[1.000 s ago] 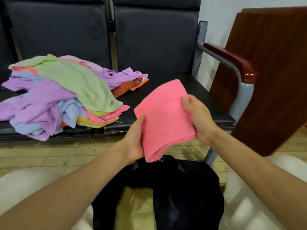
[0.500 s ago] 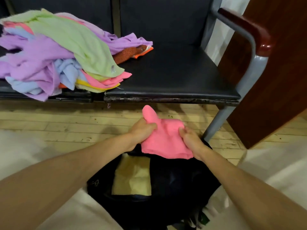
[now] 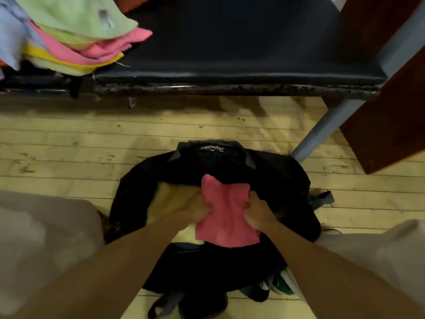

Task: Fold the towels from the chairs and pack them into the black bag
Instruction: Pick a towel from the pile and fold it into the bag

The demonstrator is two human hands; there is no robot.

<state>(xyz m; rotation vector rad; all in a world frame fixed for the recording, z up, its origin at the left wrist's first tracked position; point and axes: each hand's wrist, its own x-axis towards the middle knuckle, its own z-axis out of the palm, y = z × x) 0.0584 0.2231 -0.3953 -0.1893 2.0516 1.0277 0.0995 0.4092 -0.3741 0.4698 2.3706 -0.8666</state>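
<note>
Down at the middle of the view, the left hand (image 3: 195, 209) and the right hand (image 3: 257, 210) each grip one side of a folded pink towel (image 3: 226, 219). Their fingers are curled tight into the cloth, so it bunches between them. The towel's far corner pokes up past the knuckles and its near edge lies toward the wrists.

Directly beneath the hands is the open mouth of the black bag (image 3: 282, 178), and the towel sits in that opening. Just left of the left hand, partly under it, a pale yellow towel (image 3: 167, 199) lies inside the bag. Beyond the fingertips, the bag's far flap carries a line of light script, too blurred to read. Straps trail from the bag's near end, between the forearms.

Around the bag spreads a pale plank floor (image 3: 69, 146). Farther ahead of the hands stands a black chair seat (image 3: 230, 42). Up to their left, a heap of unfolded towels (image 3: 76, 31), green, pink, yellow and blue, rests on the chairs. Out to the right of the right hand, a grey chair leg (image 3: 322, 132) slants to the floor, with a red-brown wooden panel (image 3: 391, 116) beyond it.
</note>
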